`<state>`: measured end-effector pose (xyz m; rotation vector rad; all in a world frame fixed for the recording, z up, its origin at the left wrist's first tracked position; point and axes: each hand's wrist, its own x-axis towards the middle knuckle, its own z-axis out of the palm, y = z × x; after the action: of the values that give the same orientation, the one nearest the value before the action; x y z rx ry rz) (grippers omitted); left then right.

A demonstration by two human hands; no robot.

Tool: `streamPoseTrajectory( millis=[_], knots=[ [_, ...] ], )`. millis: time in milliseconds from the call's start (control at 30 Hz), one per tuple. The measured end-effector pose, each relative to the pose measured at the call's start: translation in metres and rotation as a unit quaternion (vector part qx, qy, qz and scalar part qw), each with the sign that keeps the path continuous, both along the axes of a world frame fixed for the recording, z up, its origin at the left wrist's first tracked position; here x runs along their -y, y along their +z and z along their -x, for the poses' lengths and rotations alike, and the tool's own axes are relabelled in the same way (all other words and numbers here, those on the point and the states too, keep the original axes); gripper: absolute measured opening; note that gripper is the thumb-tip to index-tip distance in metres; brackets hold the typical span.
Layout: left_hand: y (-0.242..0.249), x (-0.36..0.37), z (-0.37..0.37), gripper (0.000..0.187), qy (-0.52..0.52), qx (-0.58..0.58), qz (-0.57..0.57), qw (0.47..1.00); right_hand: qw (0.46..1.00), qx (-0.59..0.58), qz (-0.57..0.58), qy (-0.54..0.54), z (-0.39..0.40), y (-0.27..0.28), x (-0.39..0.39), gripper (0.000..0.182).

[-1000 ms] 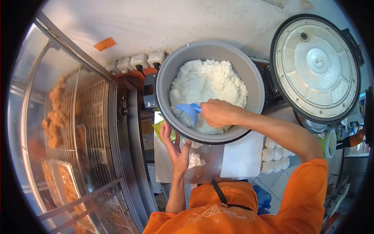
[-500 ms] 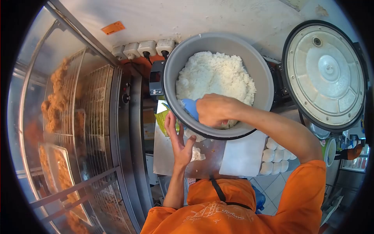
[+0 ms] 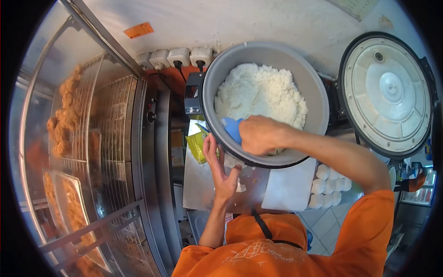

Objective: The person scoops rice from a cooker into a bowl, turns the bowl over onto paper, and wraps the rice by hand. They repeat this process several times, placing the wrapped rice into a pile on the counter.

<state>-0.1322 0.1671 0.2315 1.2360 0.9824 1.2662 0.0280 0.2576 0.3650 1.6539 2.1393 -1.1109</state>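
Observation:
My right hand (image 3: 260,135) is closed around a blue scoop (image 3: 233,129), low inside the rice cooker (image 3: 318,87) at its near left wall. White cooked rice (image 3: 260,97) fills the middle of the pot. At the cooker's near left outer side is my left hand (image 3: 221,168), fingers stretched up along it and thumb apart. A green packet (image 3: 197,145) lies just left of those fingers. Small white scraps (image 3: 241,187) show beside my left thumb on the metal counter (image 3: 198,191).
The cooker's round lid (image 3: 390,92) stands swung back at the right. A white board (image 3: 288,187) lies in front of the pot, with several white rounded pieces (image 3: 330,184) beside it. A glass display case (image 3: 92,152) with fried food takes up the left. Plugged sockets (image 3: 179,56) line the wall.
The view has shifted slightly, so the scene sits a little further right. My right hand keeps the blue scoop at the pot's near wall; my left hand stays at the outer side.

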Motion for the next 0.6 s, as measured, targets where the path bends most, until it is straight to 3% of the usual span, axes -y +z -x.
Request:
streamPoseTrajectory(
  millis=[67,133,200,233,300,400,467,533,600],
  knots=[
    [0.000,0.001,0.001,0.110,0.001,-0.017,-0.018,1.000,0.994,0.074,0.081,0.017,0.003,0.008,-0.007,0.023],
    [0.002,0.001,0.004,0.108,0.001,-0.012,-0.007,1.000,0.992,0.088,0.041,0.076,-0.038,-0.018,-0.004,0.024],
    [-0.002,-0.001,0.009,0.106,-0.024,-0.004,-0.022,0.999,0.993,-0.076,-0.024,0.086,-0.085,-0.024,-0.006,0.030],
    [-0.002,-0.003,0.010,0.106,-0.022,0.006,-0.024,0.999,0.994,-0.066,-0.025,0.088,-0.089,-0.010,-0.011,0.030],
    [-0.004,-0.004,0.011,0.104,-0.029,-0.008,-0.029,0.999,0.981,-0.018,0.184,-0.056,-0.092,0.024,-0.016,0.036],
    [-0.002,-0.004,0.011,0.105,-0.031,-0.011,-0.031,0.999,0.977,-0.041,0.209,-0.022,-0.089,0.010,-0.039,0.052],
    [-0.003,-0.005,0.012,0.104,-0.031,-0.012,-0.039,0.999,0.985,-0.011,0.170,-0.001,-0.056,0.010,-0.040,0.042],
    [-0.004,-0.005,0.011,0.104,-0.031,-0.014,-0.040,0.999,0.979,0.147,0.084,0.116,-0.021,0.007,-0.031,0.034],
    [-0.001,-0.003,0.010,0.103,-0.026,-0.009,-0.028,0.999,0.980,0.147,0.050,0.127,-0.004,-0.006,-0.016,0.036]
  ],
)
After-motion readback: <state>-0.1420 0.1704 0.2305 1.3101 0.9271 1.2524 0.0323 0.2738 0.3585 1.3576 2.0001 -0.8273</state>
